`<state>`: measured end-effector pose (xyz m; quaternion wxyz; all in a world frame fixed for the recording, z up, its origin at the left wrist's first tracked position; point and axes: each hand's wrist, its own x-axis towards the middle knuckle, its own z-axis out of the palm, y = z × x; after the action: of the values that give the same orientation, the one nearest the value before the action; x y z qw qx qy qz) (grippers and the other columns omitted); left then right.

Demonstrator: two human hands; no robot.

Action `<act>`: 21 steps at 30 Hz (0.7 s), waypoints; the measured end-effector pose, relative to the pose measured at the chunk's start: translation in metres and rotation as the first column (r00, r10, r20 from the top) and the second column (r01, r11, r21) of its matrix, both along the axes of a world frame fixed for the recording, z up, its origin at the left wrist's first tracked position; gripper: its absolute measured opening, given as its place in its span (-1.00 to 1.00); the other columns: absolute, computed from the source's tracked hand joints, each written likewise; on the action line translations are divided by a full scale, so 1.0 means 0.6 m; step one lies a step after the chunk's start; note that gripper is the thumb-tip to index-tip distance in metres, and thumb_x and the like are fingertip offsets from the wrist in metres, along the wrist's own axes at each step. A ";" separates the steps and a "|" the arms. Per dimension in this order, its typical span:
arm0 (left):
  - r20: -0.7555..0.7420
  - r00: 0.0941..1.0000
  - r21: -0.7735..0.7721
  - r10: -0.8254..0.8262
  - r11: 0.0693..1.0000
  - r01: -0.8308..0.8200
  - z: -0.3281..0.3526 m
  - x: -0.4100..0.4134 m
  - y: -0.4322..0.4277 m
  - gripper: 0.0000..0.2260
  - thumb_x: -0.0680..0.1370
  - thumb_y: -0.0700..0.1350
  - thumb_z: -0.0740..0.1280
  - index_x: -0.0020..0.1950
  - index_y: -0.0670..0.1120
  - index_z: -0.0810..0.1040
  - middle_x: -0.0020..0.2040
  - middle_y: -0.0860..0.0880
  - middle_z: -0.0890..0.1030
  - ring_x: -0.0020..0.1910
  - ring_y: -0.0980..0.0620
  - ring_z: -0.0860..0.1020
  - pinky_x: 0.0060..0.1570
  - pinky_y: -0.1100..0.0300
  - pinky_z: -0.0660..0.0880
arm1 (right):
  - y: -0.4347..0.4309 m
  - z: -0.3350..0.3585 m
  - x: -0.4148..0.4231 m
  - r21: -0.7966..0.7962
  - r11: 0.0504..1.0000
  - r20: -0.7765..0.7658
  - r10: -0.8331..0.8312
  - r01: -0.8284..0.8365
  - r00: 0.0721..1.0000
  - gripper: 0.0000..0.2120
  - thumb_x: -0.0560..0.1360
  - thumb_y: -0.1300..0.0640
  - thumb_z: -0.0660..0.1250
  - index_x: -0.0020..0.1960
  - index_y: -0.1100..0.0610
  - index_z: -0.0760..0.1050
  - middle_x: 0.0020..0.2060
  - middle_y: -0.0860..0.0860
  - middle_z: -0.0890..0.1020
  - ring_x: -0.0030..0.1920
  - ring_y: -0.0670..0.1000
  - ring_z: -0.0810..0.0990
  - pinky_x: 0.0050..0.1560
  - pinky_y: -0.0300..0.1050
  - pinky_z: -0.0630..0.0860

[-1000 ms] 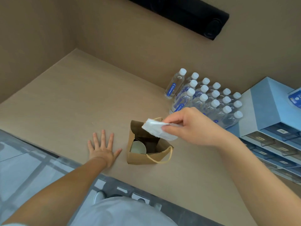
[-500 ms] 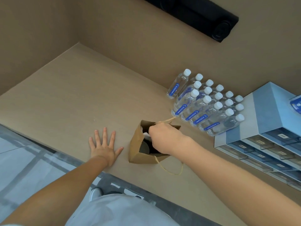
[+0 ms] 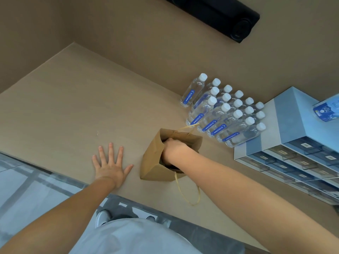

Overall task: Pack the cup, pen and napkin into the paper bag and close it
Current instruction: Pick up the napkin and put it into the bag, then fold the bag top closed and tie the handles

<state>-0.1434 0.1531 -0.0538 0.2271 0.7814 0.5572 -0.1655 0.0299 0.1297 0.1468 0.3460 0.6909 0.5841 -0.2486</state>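
Note:
A brown paper bag [image 3: 153,158] with tan cord handles stands open on the beige table [image 3: 73,107]. My right hand [image 3: 174,148] reaches down into the bag's mouth; its fingers are hidden inside, so its grip does not show. The napkin, cup and pen are out of sight. One cord handle [image 3: 189,195] hangs over the bag's near side onto the table. My left hand [image 3: 111,166] lies flat on the table left of the bag, fingers spread, holding nothing.
Several small water bottles [image 3: 225,116] with white caps stand behind the bag to the right. A blue drawer unit [image 3: 293,143] sits at the right edge. The table's front edge runs just below my left hand.
My right hand brought the white napkin over the bag and pushed down into it; the napkin is no longer visible. The near handle fell outward. My left hand stayed flat.

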 end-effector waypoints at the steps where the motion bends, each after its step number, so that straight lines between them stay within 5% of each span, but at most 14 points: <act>1: -0.001 1.000 -0.005 0.003 1.000 -0.003 -0.002 -0.001 0.001 -0.29 0.48 0.41 -0.28 0.42 0.08 -0.56 0.46 -0.13 -0.55 0.47 -0.33 -0.44 0.45 -0.33 -0.29 | -0.001 0.013 -0.004 0.014 1.000 -0.018 0.003 -0.002 1.000 -0.71 0.55 0.27 0.25 0.26 0.20 0.52 0.22 0.19 0.55 0.21 0.23 0.56 0.13 0.06 0.53; 3: 0.003 1.000 -0.013 0.000 1.000 0.000 -0.002 -0.001 0.004 -0.28 0.48 0.42 -0.29 0.42 0.08 -0.56 0.44 -0.12 -0.57 0.46 -0.33 -0.45 0.45 -0.33 -0.29 | -0.010 0.055 -0.002 0.107 0.994 -0.083 -0.009 0.018 0.996 -0.82 0.55 0.26 0.21 0.07 0.22 0.57 0.02 0.20 0.58 0.00 0.22 0.60 -0.09 -0.04 0.52; 6: -0.036 0.999 -0.056 -0.022 0.998 0.020 0.012 0.003 0.005 -0.28 0.48 0.42 -0.27 0.43 0.07 -0.56 0.44 -0.13 -0.57 0.46 -0.34 -0.45 0.47 -0.33 -0.27 | -0.047 0.155 0.045 0.290 0.941 -0.288 -0.090 0.177 0.953 -0.77 0.56 0.16 0.22 -0.23 0.15 0.53 -0.14 0.12 0.62 -0.11 0.16 0.62 -0.10 -0.06 0.55; 9: -0.061 0.997 -0.154 -0.044 0.987 0.034 0.048 0.012 0.010 -0.23 0.53 0.39 -0.07 0.48 0.08 -0.48 0.52 -0.14 -0.47 0.49 -0.34 -0.39 0.48 -0.32 -0.21 | -0.122 0.229 0.132 0.319 0.768 -0.624 -0.271 0.555 0.733 -0.88 0.52 0.05 0.37 0.01 -0.03 0.65 -0.12 -0.12 0.75 -0.05 -0.15 0.71 0.05 -0.13 0.59; 12: 0.214 0.977 -0.231 0.023 0.973 0.028 0.115 0.002 0.027 -0.20 0.54 0.20 0.28 0.58 0.02 -0.15 0.61 -0.17 -0.03 0.56 -0.25 0.00 0.50 -0.18 0.06 | -0.189 0.185 0.192 0.134 0.652 -0.754 -0.421 0.746 0.504 -0.72 0.49 0.30 0.42 0.11 0.00 0.62 0.02 -0.09 0.74 0.06 -0.09 0.70 0.18 0.03 0.59; 15: 0.574 0.818 -0.273 0.030 0.949 0.157 0.188 -0.016 0.020 -0.46 0.49 -0.01 0.44 0.42 0.06 0.34 0.41 0.04 0.45 0.37 0.07 0.41 0.40 0.03 0.33 | -0.215 0.091 0.180 0.014 0.621 -0.774 -0.489 0.783 0.402 -0.55 0.42 0.46 0.41 0.20 0.06 0.56 0.18 0.06 0.65 0.18 0.10 0.65 0.22 0.09 0.57; 19: 0.741 0.669 -0.302 0.059 0.919 0.254 0.250 0.012 -0.028 -0.51 0.37 0.09 0.48 0.27 0.21 0.44 0.24 0.24 0.55 0.24 0.22 0.50 0.30 0.11 0.41 | -0.201 0.005 0.124 -0.066 0.571 -0.906 -0.379 0.818 0.191 -0.51 0.35 0.45 0.47 0.12 -0.03 0.58 0.05 0.01 0.67 0.05 0.01 0.64 0.11 0.02 0.59; 21: 0.749 0.657 -0.293 0.087 0.933 0.210 0.255 0.031 -0.036 -0.53 0.41 -0.03 0.49 0.27 0.19 0.45 0.22 0.22 0.56 0.22 0.18 0.51 0.31 0.03 0.44 | -0.189 -0.018 0.108 -0.026 0.538 -0.931 -0.321 0.842 0.177 -0.59 0.37 0.42 0.46 0.09 0.02 0.61 -0.04 -0.02 0.68 -0.04 -0.06 0.61 0.03 -0.11 0.60</act>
<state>-0.1251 0.1315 0.0992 0.5676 0.7437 0.3468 0.0670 0.0948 0.0163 0.1363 -0.3228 0.7001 0.3802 -0.5110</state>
